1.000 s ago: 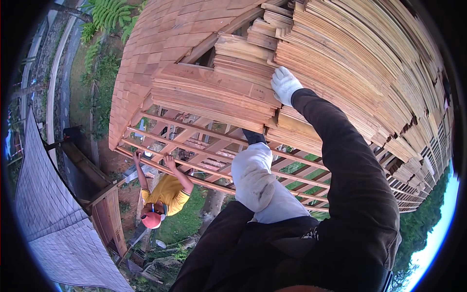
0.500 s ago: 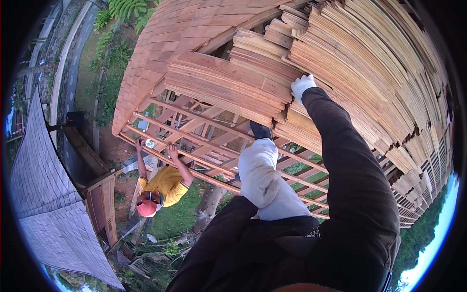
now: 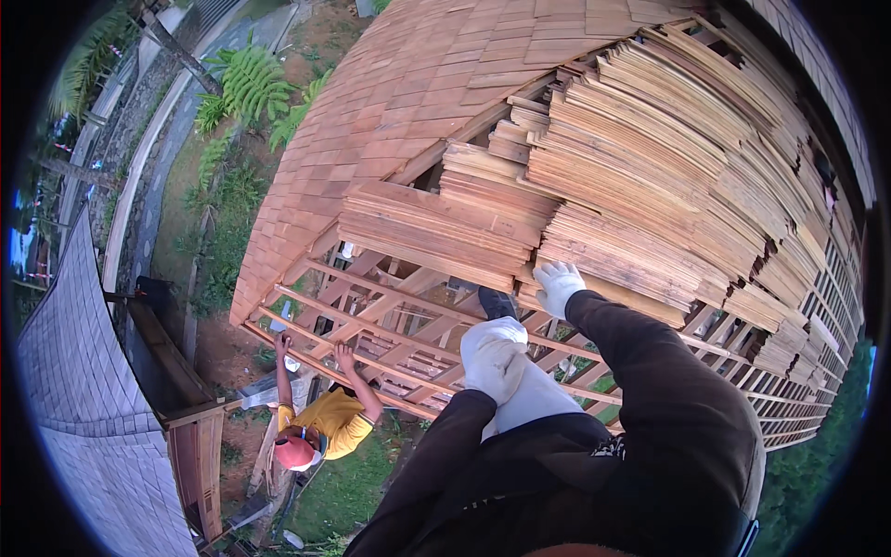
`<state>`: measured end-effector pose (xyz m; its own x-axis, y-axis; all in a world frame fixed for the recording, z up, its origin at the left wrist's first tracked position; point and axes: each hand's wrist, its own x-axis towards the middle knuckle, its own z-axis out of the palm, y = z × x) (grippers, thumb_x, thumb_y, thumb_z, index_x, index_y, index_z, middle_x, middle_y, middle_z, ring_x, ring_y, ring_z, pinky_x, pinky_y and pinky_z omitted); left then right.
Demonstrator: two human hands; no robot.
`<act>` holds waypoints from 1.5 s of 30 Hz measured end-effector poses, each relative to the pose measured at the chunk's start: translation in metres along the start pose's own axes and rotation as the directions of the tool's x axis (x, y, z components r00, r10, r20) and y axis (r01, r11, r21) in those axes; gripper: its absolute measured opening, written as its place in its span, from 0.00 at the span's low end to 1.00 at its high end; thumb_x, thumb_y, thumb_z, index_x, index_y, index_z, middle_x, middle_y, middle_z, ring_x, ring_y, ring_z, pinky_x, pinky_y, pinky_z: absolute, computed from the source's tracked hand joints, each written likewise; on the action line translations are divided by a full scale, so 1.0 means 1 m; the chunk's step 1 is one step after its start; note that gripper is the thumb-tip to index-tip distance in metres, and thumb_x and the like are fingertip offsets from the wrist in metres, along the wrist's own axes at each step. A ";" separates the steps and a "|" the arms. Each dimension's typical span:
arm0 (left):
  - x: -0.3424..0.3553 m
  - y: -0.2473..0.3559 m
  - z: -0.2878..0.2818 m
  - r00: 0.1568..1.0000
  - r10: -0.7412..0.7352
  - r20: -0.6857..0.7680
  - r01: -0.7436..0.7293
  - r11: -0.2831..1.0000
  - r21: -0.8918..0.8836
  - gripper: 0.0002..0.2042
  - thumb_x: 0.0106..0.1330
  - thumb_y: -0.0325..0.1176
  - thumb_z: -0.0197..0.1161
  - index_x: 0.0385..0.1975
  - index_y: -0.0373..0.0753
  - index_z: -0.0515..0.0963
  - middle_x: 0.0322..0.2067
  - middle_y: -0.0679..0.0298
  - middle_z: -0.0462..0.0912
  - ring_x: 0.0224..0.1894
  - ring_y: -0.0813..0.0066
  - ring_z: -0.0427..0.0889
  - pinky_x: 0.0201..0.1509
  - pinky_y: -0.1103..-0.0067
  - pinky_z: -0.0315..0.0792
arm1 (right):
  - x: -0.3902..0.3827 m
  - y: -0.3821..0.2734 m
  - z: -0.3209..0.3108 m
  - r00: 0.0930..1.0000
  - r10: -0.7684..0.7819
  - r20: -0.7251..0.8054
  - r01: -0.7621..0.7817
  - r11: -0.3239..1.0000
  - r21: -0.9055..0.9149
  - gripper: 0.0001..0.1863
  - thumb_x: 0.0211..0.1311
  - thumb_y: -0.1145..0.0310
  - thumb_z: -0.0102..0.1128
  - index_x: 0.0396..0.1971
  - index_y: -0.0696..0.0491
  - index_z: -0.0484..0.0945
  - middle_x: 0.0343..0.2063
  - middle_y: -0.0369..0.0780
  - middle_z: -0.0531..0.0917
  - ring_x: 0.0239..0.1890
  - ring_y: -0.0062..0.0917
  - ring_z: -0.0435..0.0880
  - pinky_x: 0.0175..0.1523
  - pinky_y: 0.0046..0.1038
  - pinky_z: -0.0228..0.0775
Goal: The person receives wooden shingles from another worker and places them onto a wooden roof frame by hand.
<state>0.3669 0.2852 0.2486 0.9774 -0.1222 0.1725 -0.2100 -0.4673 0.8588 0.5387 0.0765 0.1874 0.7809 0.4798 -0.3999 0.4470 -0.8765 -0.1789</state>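
Observation:
Stacked wooden shingles (image 3: 640, 251) lie in overlapping rows on the sloping roof frame. My right hand (image 3: 559, 286), in a white glove, rests at the lower edge of one stack with its fingers stretched out and apart. Left of it lies another shingle bundle (image 3: 432, 237). My left hand (image 3: 497, 367), also gloved in white, lies on my bent knee in pale trousers; its fingers blend with the cloth and cannot be made out. My dark shoe (image 3: 497, 303) is on the frame just below the stacks.
Open wooden battens (image 3: 390, 316) leave gaps with ground far below. A person in a yellow shirt (image 3: 339, 422) and red cap holds the roof's lower edge with both hands. Laid shingles (image 3: 371, 111) cover the far left slope. A grey roof (image 3: 102, 408) stands at left.
My right hand has come down from between the upper stacks to a lower stack edge, and its fingers have spread from a closed grip. The view has shifted; my left hand stays at my knee.

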 end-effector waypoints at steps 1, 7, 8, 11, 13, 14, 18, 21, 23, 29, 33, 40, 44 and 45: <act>0.000 0.000 -0.003 1.000 0.004 0.012 -0.005 1.000 0.031 0.08 0.66 0.36 0.62 0.37 0.40 0.85 0.39 0.54 0.88 0.47 0.51 0.84 0.60 0.61 0.71 | -0.031 -0.010 0.011 0.996 0.046 0.075 -0.056 0.990 0.128 0.25 0.66 0.57 0.56 0.61 0.50 0.75 0.63 0.44 0.76 0.71 0.42 0.67 0.69 0.57 0.60; -0.013 -0.029 -0.015 0.999 0.031 0.009 -0.032 0.988 0.152 0.11 0.67 0.38 0.61 0.41 0.41 0.85 0.44 0.54 0.88 0.52 0.51 0.82 0.63 0.61 0.70 | -0.216 0.027 0.183 0.729 -0.165 0.664 -0.106 0.932 0.348 0.23 0.72 0.51 0.50 0.49 0.52 0.85 0.50 0.49 0.87 0.52 0.48 0.85 0.61 0.41 0.74; -0.032 -0.036 -0.020 0.996 -0.088 0.002 0.087 0.987 0.137 0.14 0.69 0.39 0.61 0.49 0.40 0.84 0.49 0.52 0.86 0.56 0.52 0.82 0.65 0.63 0.71 | -0.239 0.026 0.192 0.656 -0.191 0.730 -0.110 0.933 0.343 0.23 0.73 0.51 0.49 0.49 0.52 0.86 0.50 0.48 0.87 0.53 0.48 0.85 0.61 0.41 0.74; -0.077 -0.051 -0.051 0.916 -0.399 -0.045 0.389 0.909 -0.151 0.18 0.71 0.40 0.62 0.56 0.36 0.81 0.54 0.54 0.85 0.61 0.62 0.81 0.64 0.71 0.72 | -0.273 0.037 0.193 0.639 -0.123 0.760 -0.062 0.976 0.209 0.23 0.73 0.52 0.48 0.49 0.52 0.86 0.50 0.48 0.87 0.53 0.47 0.85 0.61 0.41 0.74; -0.098 -0.023 -0.074 0.777 -0.629 0.023 0.611 0.745 -0.266 0.19 0.73 0.40 0.60 0.57 0.34 0.80 0.54 0.54 0.85 0.59 0.66 0.82 0.62 0.75 0.73 | -0.285 0.054 0.195 0.678 -0.043 0.734 -0.087 0.987 0.139 0.23 0.74 0.52 0.47 0.49 0.52 0.86 0.50 0.47 0.87 0.53 0.46 0.85 0.61 0.41 0.74; -0.140 -0.057 -0.088 0.734 -0.679 -0.007 0.663 0.720 -0.207 0.20 0.73 0.40 0.60 0.57 0.34 0.81 0.54 0.53 0.85 0.58 0.66 0.83 0.62 0.75 0.73 | -0.267 0.048 0.186 0.722 -0.025 0.691 -0.065 0.992 0.105 0.23 0.74 0.52 0.47 0.49 0.52 0.86 0.50 0.47 0.87 0.53 0.46 0.85 0.61 0.40 0.74; -0.299 -0.151 -0.083 0.687 -0.693 0.216 0.604 0.711 0.361 0.19 0.74 0.44 0.48 0.51 0.40 0.81 0.52 0.47 0.84 0.57 0.47 0.81 0.63 0.62 0.74 | -0.206 0.049 0.146 0.878 0.063 0.475 -0.075 0.997 0.007 0.24 0.75 0.53 0.47 0.50 0.53 0.86 0.47 0.48 0.88 0.50 0.44 0.87 0.58 0.37 0.76; -0.433 -0.156 -0.094 0.342 -0.925 0.164 0.887 0.376 0.268 0.22 0.74 0.48 0.46 0.38 0.39 0.84 0.41 0.47 0.87 0.45 0.46 0.85 0.50 0.55 0.74 | -0.148 -0.020 0.099 0.946 0.082 0.313 -0.200 0.909 0.366 0.22 0.72 0.52 0.52 0.51 0.52 0.85 0.44 0.50 0.89 0.50 0.45 0.87 0.56 0.38 0.79; -0.496 -0.143 -0.088 0.503 -0.852 0.141 0.578 0.453 0.679 0.19 0.73 0.47 0.49 0.42 0.40 0.82 0.43 0.47 0.87 0.47 0.49 0.86 0.53 0.57 0.77 | -0.133 -0.077 0.072 0.924 0.041 0.380 -0.275 0.760 0.588 0.22 0.72 0.51 0.53 0.51 0.52 0.85 0.48 0.49 0.88 0.52 0.43 0.87 0.58 0.36 0.78; -0.474 -0.151 -0.022 0.509 -0.847 0.153 0.785 0.530 0.322 0.17 0.72 0.46 0.55 0.47 0.41 0.82 0.47 0.49 0.86 0.51 0.49 0.85 0.55 0.58 0.78 | -0.118 -0.004 0.126 0.914 -0.393 0.098 0.383 0.918 0.106 0.22 0.76 0.53 0.50 0.56 0.52 0.83 0.54 0.46 0.86 0.57 0.40 0.84 0.64 0.32 0.71; -0.480 -0.157 -0.028 0.535 -0.844 0.044 0.806 0.525 0.273 0.16 0.71 0.45 0.57 0.48 0.41 0.82 0.47 0.50 0.86 0.51 0.49 0.85 0.55 0.59 0.78 | -0.127 -0.040 0.122 0.892 0.003 0.451 -0.060 0.992 0.112 0.24 0.71 0.50 0.52 0.52 0.52 0.86 0.51 0.46 0.87 0.58 0.42 0.83 0.65 0.35 0.71; -0.451 -0.178 -0.032 0.788 -0.588 -0.181 0.613 0.727 0.308 0.16 0.71 0.44 0.59 0.49 0.42 0.82 0.47 0.52 0.87 0.51 0.50 0.85 0.54 0.60 0.78 | -0.139 -0.022 0.111 0.877 -0.024 0.479 0.001 0.999 0.048 0.23 0.70 0.53 0.51 0.49 0.53 0.87 0.48 0.47 0.88 0.54 0.43 0.86 0.60 0.37 0.75; -0.421 -0.141 -0.026 0.125 -0.992 0.026 0.506 0.041 -0.861 0.18 0.69 0.42 0.63 0.54 0.39 0.80 0.49 0.58 0.85 0.50 0.63 0.82 0.52 0.70 0.74 | -0.141 -0.029 0.112 0.889 -0.057 0.455 0.034 0.998 0.058 0.21 0.70 0.55 0.52 0.47 0.53 0.88 0.47 0.48 0.88 0.53 0.44 0.86 0.59 0.37 0.76; -0.416 -0.122 -0.034 0.068 -0.997 0.024 0.488 0.013 -0.873 0.18 0.70 0.42 0.63 0.54 0.39 0.80 0.49 0.57 0.85 0.49 0.63 0.83 0.52 0.69 0.74 | -0.143 -0.039 0.109 0.885 -0.040 0.464 -0.004 0.996 0.094 0.21 0.70 0.55 0.52 0.47 0.53 0.88 0.46 0.49 0.88 0.52 0.44 0.86 0.59 0.37 0.76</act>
<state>-0.0136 0.4230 0.0880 0.2755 0.4370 -0.8562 0.4958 0.6984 0.5161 0.3623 0.0382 0.1539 0.4702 0.4418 -0.7640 0.4012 -0.8781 -0.2608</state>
